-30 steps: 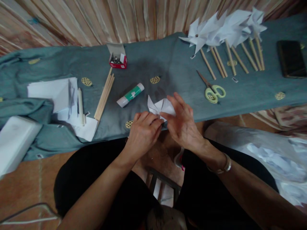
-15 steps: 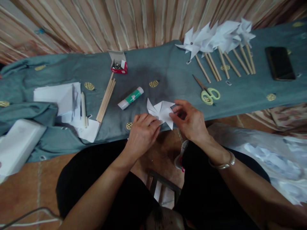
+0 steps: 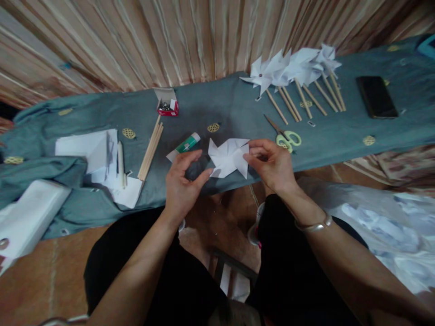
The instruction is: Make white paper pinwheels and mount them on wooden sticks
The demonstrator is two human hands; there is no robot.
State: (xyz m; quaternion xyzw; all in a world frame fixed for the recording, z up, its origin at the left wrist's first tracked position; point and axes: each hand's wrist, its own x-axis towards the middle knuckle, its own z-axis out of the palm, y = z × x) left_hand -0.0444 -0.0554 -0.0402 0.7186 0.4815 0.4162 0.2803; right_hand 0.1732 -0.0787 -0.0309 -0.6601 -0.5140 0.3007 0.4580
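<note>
A white paper pinwheel (image 3: 228,157) with several folded blades is held up over the front edge of the cloth-covered table. My right hand (image 3: 272,164) pinches its right blade between thumb and fingers. Just left of the pinwheel, my left hand (image 3: 183,183) has its thumb and fingers spread apart, the thumb tip close to the lower-left blade. Whether that thumb touches the paper I cannot tell. Behind my left hand lies a green and white glue stick (image 3: 188,144), its lower part partly covered by the fingers.
Finished pinwheels on sticks (image 3: 299,68) lie at the back right, near green-handled scissors (image 3: 288,138) and a black phone (image 3: 376,96). Left are a red box of metal pins (image 3: 168,107), wooden sticks (image 3: 150,151), paper sheets (image 3: 81,147) and a white box (image 3: 32,217).
My left hand has let go of the pinwheel's lower left and moved left, its fingers spreading. My right hand keeps its hold on the right blade. The view has shifted slightly.
</note>
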